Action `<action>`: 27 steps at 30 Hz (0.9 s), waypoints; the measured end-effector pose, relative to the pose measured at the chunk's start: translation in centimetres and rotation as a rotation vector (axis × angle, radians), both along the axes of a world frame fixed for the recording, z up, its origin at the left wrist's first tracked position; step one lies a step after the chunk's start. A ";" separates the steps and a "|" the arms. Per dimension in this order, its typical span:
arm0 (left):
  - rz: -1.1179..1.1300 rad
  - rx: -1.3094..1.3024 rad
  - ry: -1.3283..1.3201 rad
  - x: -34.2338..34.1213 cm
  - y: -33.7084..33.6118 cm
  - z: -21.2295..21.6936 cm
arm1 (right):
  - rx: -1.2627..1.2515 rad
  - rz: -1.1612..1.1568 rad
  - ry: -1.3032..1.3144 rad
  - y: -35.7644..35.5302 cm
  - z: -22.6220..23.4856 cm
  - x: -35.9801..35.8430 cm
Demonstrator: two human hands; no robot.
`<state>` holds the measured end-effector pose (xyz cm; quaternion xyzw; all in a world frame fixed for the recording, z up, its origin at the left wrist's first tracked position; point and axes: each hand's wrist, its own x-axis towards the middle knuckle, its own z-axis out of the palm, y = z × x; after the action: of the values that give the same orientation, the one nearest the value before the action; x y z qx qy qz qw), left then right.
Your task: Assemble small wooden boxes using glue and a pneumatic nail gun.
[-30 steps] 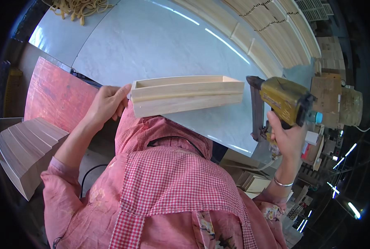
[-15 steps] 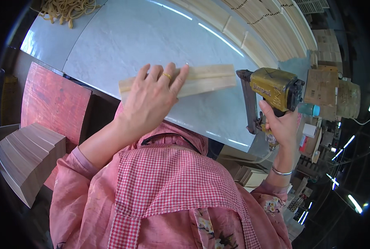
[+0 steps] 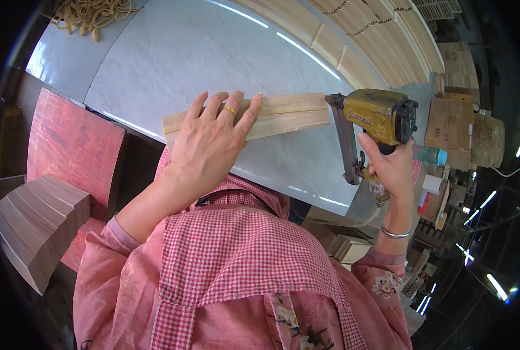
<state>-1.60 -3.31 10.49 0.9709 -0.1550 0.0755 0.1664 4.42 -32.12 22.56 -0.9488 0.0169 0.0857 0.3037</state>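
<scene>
Wooden box (image 3: pixel 292 112) is under my spread left hand (image 3: pixel 209 140), right grip (image 3: pixel 393 168) wrapped round a yellow nail gun (image 3: pixel 368 109); box pale, long.

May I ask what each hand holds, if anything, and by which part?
Right hand: nail gun, by its handle. Left hand: across wooden piece, grip unclear.

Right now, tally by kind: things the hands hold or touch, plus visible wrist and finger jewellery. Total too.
Nail gun, in right hand: 1
Wooden workpiece, under left hand: 1
Gold-coloured ring: 1
Silvery bracelet: 1
Total: 4
</scene>
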 end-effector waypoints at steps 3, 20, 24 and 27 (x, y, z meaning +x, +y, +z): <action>0.015 0.021 0.025 0.0 -0.1 0.0 | 0.011 0.015 -0.010 0.0 -0.1 0.3; 0.014 0.037 -0.008 -0.2 0.0 -0.5 | 0.008 -0.055 0.191 0.7 1.5 2.2; -0.039 0.012 -0.122 -1.7 -0.7 -0.5 | 0.007 -0.006 0.084 2.6 1.3 0.9; -0.140 -0.025 -0.178 -2.2 -2.5 -1.5 | -0.007 -0.003 0.110 4.7 2.0 -0.7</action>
<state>-3.84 -5.77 8.95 0.9450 -0.2354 0.1516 0.1691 3.76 -27.42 24.58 -0.9437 0.0353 0.1374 0.2990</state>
